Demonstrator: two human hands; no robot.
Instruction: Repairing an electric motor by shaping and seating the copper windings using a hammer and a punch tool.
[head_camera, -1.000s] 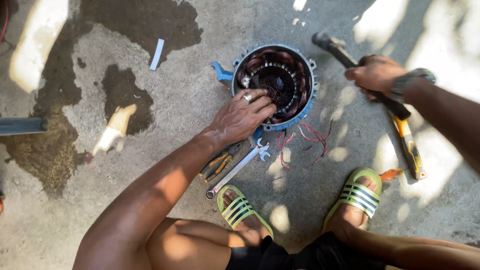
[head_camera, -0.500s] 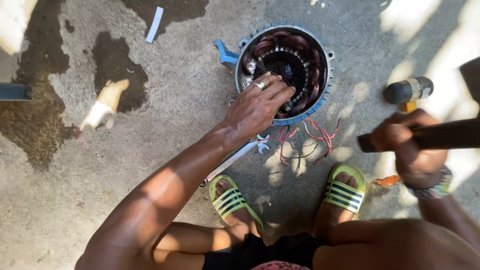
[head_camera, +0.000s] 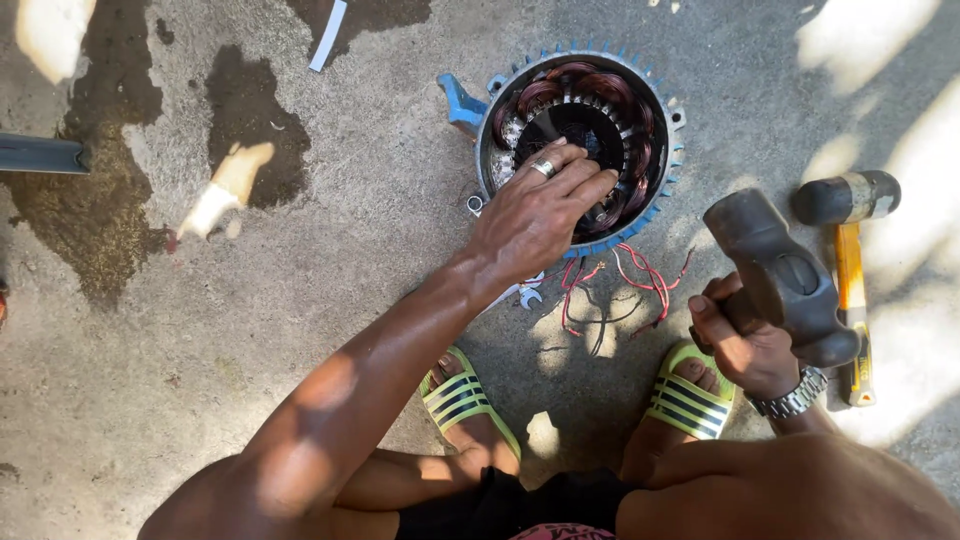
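From the head camera, looking straight down: the person squats on the concrete floor with the round blue motor housing lying open-end up just ahead of the feet. The left hand is spread flat over its near rim, fingers loosely extended and resting on the copper windings, gripping nothing that I can see. The right hand is wrapped tight round the handle of a dark hammer, head raised above the floor to the right of the housing, well clear of it. As for progress, I judge the job is midway: the housing is already open, the windings are exposed and red wires trail loose from it onto the floor, yet the coils sit in their slots and the hammer has not met anything at this instant. Now the count: one motor housing, two hammers, the held one and a second hammer with a yellow handle lying on the floor at the far right, one spanner peeping out from under the left wrist, two green striped sandals, one on each foot, one wristwatch on the right wrist, one ring on the left hand, and one pale strip lying up by the dark oil stains.
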